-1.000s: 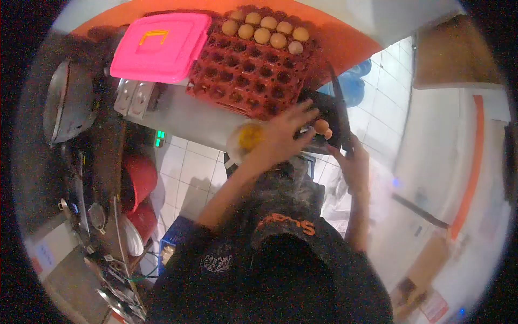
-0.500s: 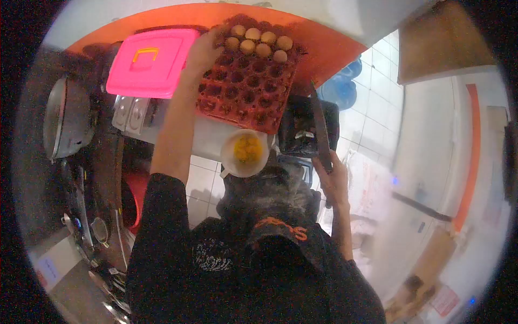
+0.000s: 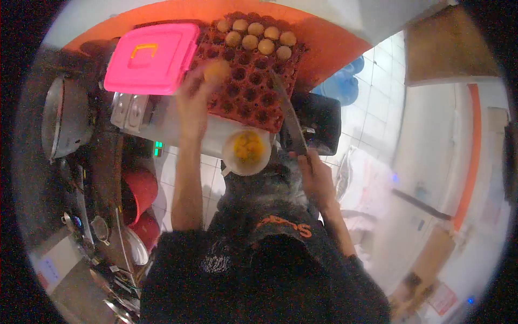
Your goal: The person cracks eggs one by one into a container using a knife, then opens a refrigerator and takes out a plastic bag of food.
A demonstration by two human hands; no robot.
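My left hand (image 3: 192, 100) is closed on a brown egg (image 3: 217, 72), both smeared by motion, over the near left part of the red egg tray (image 3: 253, 110). Several more eggs (image 3: 250, 42) sit in the tray's far rows. In my right hand (image 3: 315, 175) a long knife (image 3: 290, 116) is gripped by its handle, its blade slanting up and left across the tray's right side. Between my hands, at the counter's front edge, a white bowl (image 3: 229, 162) with a handle holds cracked eggs with yellow yolks (image 3: 248, 146).
A pink lidded box (image 3: 124, 70) and metal lidded containers (image 3: 128, 112) stand left of the tray. To its right is a black bin (image 3: 324, 127). A large pan (image 3: 70, 121) and utensils line the left side; blue bottles (image 3: 342, 86) stand on the tiled floor.
My left hand has come back from the tray's far left corner toward me, now with an egg in it. My right hand has swung the knife leftward, over the tray.
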